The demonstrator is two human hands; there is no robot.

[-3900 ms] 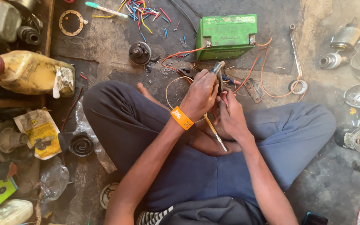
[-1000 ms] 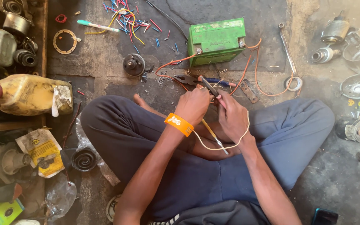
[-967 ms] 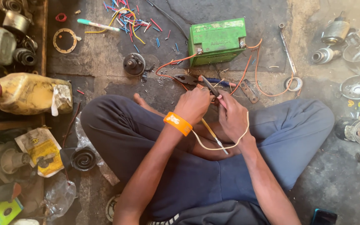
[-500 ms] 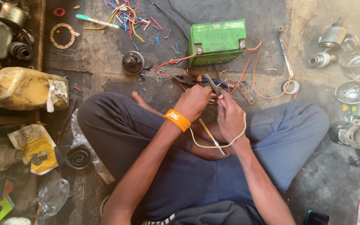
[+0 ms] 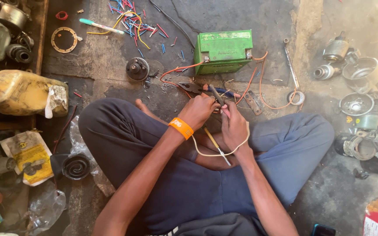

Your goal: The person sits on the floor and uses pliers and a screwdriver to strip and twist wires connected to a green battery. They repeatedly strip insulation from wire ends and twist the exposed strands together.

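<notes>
The left hand (image 5: pixel 200 111) and right hand (image 5: pixel 233 126) are held together above the crossed legs, both closed on a pale wire (image 5: pixel 217 154) that loops beneath the wrists. A thin metal tool (image 5: pixel 215 95) protrudes between the fingers; which hand grips it cannot be determined. Pliers (image 5: pixel 193 87) lie on the floor (image 5: pixel 241 13) just beyond the hands, near the green battery (image 5: pixel 223 51) with its orange leads (image 5: pixel 263 89).

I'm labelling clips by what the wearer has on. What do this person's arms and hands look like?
Both arms are bare to above the elbow, with no sleeves in view and no gloves. The left hand has an orange band with pale markings around its wrist. The right hand and its wrist carry nothing.
</notes>
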